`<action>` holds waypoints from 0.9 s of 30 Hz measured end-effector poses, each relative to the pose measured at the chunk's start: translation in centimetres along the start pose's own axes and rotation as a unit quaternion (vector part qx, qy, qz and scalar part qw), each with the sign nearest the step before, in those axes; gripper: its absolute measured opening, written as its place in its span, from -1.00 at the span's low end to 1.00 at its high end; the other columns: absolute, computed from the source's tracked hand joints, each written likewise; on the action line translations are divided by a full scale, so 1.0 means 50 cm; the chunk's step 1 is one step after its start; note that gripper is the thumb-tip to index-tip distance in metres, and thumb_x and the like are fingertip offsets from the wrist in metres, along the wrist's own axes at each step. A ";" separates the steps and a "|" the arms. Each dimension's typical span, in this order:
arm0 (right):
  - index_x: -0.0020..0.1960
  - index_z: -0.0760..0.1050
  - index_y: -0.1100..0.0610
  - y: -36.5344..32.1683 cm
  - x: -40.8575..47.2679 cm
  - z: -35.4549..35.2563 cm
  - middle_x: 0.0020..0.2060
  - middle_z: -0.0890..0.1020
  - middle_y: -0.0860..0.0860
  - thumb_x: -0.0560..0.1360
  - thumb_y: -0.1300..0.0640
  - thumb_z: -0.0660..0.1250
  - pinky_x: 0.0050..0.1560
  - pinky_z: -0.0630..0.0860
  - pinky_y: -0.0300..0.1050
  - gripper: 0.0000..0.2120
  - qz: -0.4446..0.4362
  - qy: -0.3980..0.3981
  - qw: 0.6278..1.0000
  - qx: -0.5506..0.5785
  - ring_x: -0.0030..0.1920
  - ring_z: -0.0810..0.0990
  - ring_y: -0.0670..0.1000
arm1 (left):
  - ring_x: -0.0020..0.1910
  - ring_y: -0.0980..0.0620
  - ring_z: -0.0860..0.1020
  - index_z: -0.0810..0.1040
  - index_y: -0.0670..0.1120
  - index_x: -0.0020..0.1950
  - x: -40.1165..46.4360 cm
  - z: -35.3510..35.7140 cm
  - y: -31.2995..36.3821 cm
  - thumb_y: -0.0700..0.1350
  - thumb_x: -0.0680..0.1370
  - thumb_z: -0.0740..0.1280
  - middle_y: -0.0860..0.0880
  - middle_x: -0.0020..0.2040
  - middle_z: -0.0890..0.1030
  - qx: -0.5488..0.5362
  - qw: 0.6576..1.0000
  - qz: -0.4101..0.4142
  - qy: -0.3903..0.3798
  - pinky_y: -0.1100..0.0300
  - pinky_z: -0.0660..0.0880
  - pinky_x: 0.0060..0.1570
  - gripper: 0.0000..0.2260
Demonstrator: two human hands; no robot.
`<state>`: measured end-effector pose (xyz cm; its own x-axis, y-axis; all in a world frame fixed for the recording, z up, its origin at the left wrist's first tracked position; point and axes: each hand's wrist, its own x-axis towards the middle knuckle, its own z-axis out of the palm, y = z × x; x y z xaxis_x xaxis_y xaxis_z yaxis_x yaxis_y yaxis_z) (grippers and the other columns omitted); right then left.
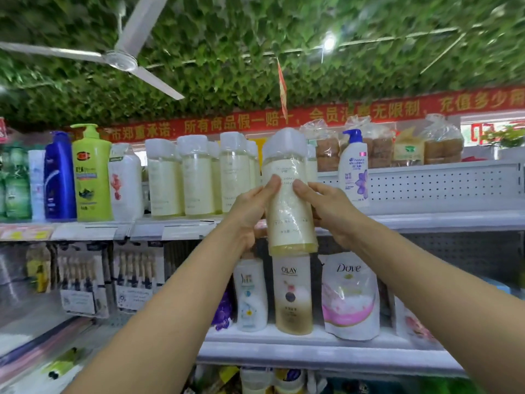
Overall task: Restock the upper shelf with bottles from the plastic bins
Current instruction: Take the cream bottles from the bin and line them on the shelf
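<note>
I hold a tall pale-yellow bottle (288,194) with a clear cap, wrapped in film, upright in front of the upper shelf (426,220). My left hand (252,211) grips its left side and my right hand (326,211) grips its right side, thumbs on the label. The bottle's base hangs a little below the shelf's front edge. Several matching pale-yellow bottles (196,177) stand in a row on the upper shelf just to the left. No plastic bins are in view.
On the upper shelf stand a blue bottle (58,177), a green pump bottle (91,174), a white jug (125,183) and a white pump bottle (353,169); bagged bread (412,146) lies behind. Below stand an Olay bottle (292,294) and a Dove pouch (350,297). A ceiling fan (119,59) hangs overhead.
</note>
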<state>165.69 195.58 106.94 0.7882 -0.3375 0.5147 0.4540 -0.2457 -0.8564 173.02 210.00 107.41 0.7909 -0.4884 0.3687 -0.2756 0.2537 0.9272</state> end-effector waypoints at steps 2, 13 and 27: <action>0.29 0.48 0.13 -0.008 0.036 0.008 0.06 0.69 0.05 0.49 -0.13 0.39 -0.01 0.64 -0.03 -0.52 -0.012 -0.008 1.000 0.004 0.00 0.71 0.03 | 0.04 0.03 0.66 0.62 0.01 0.21 0.032 -0.011 0.016 0.25 0.47 0.42 0.06 0.04 0.72 0.017 1.000 0.015 -0.001 0.07 0.60 -0.13 -0.56; 0.30 0.47 0.13 -0.015 0.204 0.015 0.03 0.69 0.01 0.56 0.00 0.34 -0.13 0.58 -0.14 -0.64 -0.034 -0.007 0.999 0.019 -0.03 0.70 -0.01 | 0.06 0.06 0.63 0.56 0.05 0.32 0.195 -0.030 0.058 0.15 0.56 0.37 0.09 0.09 0.70 0.018 0.997 0.056 -0.051 0.03 0.57 -0.05 -0.63; 0.35 0.42 0.12 0.045 0.289 0.006 0.12 0.66 0.04 0.58 0.11 0.32 -0.08 0.62 -0.14 -0.65 -0.025 -0.016 0.998 0.051 0.04 0.69 -0.02 | 0.15 0.00 0.62 0.43 -0.04 0.43 0.294 -0.033 0.011 0.01 0.63 0.29 -0.04 0.29 0.60 0.011 0.992 0.086 -0.092 0.01 0.57 0.10 -0.62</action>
<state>178.22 190.40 112.43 0.7753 -0.2970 0.5574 0.5324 -0.1673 -0.8298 185.37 204.35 113.25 0.6188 -0.5839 0.5254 -0.4112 0.3291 0.8501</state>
